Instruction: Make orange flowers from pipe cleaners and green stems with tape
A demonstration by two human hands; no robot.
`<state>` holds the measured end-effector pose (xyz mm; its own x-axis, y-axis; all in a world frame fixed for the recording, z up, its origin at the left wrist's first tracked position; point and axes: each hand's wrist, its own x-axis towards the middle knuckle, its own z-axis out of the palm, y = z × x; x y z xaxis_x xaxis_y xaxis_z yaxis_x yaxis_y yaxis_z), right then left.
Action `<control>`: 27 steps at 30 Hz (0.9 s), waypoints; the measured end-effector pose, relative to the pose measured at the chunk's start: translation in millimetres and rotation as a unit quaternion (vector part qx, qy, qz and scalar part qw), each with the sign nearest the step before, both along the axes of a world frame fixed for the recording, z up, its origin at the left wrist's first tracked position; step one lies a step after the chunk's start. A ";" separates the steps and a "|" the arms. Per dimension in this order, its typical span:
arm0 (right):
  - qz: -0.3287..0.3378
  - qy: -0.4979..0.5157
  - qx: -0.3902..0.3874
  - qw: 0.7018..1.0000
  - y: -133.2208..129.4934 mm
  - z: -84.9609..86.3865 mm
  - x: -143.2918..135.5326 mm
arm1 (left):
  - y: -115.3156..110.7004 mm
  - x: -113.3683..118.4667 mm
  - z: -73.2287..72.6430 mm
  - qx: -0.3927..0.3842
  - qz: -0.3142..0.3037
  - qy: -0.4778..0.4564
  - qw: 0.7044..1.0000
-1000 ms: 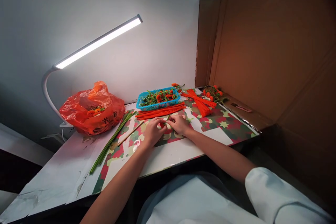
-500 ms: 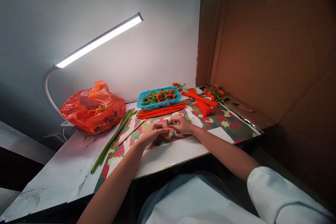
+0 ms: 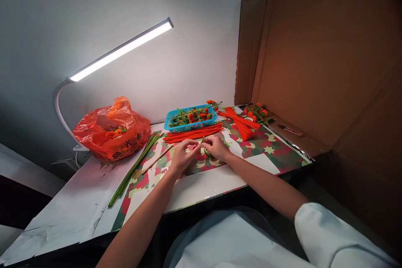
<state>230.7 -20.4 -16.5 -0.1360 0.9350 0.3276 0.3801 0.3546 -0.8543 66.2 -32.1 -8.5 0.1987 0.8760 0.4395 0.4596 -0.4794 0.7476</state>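
My left hand [image 3: 184, 154] and my right hand [image 3: 215, 147] meet over the patterned table covering, fingertips almost touching. Thumb and fingers of my right hand are pinched on a thin, fuzzy green pipe cleaner [image 3: 202, 139]; part of it curves below that hand. My left fingertips are closed at the same spot, but their grip is partly hidden. Just beyond the hands lies a bundle of orange-red pipe cleaners [image 3: 193, 133]. Left of my left hand are a thin tan stick [image 3: 157, 159] and a bundle of green pipe cleaners [image 3: 133, 171].
A blue basket [image 3: 174, 128] holds orange flowers with green stems. At left stands a red plastic bag [image 3: 94, 134] with orange flowers inside, under a lit lamp [image 3: 122, 50]. More orange-red pipe cleaners [image 3: 240, 123] lie crossed at right, near flowers [image 3: 256, 113] and a cardboard wall [image 3: 301, 58].
The green piece stood upright between my fingers with something orange below it; now it is tilted and curves under my right hand. Both hands have shifted slightly, and the orange part is hidden.
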 end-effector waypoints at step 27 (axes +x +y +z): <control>0.003 -0.050 0.023 0.998 -5.4 5.0 0.8 | 1.6 -3.9 3.2 -0.040 -0.031 0.016 0.999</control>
